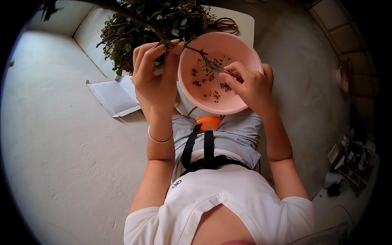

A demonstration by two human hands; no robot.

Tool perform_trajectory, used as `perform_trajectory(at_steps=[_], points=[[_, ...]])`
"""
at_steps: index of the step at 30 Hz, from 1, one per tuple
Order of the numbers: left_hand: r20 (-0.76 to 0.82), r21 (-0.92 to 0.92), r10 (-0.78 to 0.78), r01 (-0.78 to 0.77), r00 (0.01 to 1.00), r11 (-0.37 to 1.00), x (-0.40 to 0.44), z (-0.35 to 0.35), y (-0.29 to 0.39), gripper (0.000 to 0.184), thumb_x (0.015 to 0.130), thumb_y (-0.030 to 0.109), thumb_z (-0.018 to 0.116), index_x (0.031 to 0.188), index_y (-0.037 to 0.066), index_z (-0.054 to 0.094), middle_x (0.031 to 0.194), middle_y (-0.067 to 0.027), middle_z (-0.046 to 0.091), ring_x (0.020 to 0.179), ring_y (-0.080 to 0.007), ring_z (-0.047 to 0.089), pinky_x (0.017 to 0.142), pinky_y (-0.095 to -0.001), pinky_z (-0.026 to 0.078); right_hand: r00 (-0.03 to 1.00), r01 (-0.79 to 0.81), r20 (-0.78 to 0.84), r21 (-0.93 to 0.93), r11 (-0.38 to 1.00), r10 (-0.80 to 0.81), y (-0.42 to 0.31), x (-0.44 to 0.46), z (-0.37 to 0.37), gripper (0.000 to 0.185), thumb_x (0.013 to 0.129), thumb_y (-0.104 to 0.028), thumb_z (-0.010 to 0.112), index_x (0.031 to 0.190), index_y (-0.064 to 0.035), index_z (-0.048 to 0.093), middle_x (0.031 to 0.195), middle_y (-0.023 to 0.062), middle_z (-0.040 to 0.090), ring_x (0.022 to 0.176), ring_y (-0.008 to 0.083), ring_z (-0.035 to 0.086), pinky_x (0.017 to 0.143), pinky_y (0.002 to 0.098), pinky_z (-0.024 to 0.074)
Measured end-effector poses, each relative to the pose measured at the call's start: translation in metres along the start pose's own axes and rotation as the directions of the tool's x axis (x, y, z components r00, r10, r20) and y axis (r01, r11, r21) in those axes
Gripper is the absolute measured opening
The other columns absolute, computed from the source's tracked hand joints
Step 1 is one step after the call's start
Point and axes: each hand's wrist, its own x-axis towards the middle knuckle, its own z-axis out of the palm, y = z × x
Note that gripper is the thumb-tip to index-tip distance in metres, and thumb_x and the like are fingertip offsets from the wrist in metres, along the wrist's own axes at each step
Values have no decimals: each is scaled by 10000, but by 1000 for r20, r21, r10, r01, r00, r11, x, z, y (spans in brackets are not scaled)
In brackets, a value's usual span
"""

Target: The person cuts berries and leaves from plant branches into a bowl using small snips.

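My left hand [157, 77] is raised at the left rim of a pink plastic basin [200, 105], its thumb and fingers pinching a thorny, dark branch [139, 18]. The branch's tip reaches over the basin and ends in a cluster of small greenish-brown berries [207, 66]. Against that cluster, my right hand [253, 83] grips what look like scissors [230, 74], with grey blades and a dark red handle; the fingers partly cover them. Several small dark berry clusters [216, 96] lie scattered on the basin floor.
A large heap of leafy, berried branches [151, 30] rests on a pale table [245, 20] behind the basin. Scissors with dark red handles [225, 25] lie beside it. An open white box [116, 96] is at the left. An orange object [208, 122] shows at my lap.
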Motion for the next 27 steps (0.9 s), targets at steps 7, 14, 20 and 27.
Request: perform_trajectory(at_steps=[7,14,20,27], points=[[12,70,-15,14,1000,997,-3,2,5,157,734,-130,738,824,-32,654,843,-73,690,805,-158,567,748,-273,460,999,31,-10,-44,999,-32,-6,-1,1,196,877,-252,677,894,-63,625,642,99,648,579,253,653,550,358,499],[35,-2,109,-109,993,994,-1,9,2,201,701,-95,780,836,-23,649,835,-66,676,829,-165,570,749,-271,466,999,-49,3,45,998,49,7,-1,15,187,882,-254,668,876,-71,632,617,102,633,542,262,629,531,376,482],[12,27,151,-152,988,988,-1,14,5,210,689,-55,746,872,38,700,808,-46,669,791,-202,590,707,-289,455,980,-184,101,107,977,174,5,1,13,191,881,-262,666,878,-73,643,620,96,635,547,261,630,538,372,480],[17,60,180,-181,983,982,-3,16,3,196,704,-11,761,870,72,700,780,-18,659,740,-180,580,722,-283,426,998,-52,40,30,998,50,9,-1,20,192,885,-275,654,891,-84,644,626,96,641,543,257,633,537,374,488]])
